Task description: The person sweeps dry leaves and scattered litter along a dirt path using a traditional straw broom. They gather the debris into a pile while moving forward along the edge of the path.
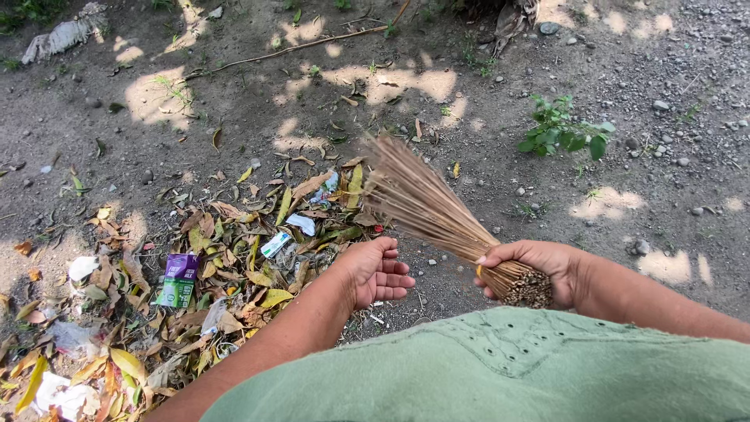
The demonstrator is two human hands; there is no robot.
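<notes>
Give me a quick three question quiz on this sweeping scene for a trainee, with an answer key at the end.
1. Which hand grips the stick broom: left or right?
2. True or false: the left hand is holding a piece of litter.
3. The purple and green packet lies: A) in the pile of dry leaves, B) beside the small green plant, C) under the broom's bristles.

Key:
1. The right hand, closed around the bundled end of the broom.
2. False. It is open and empty, palm up, near the edge of the leaf pile.
3. A.
</notes>
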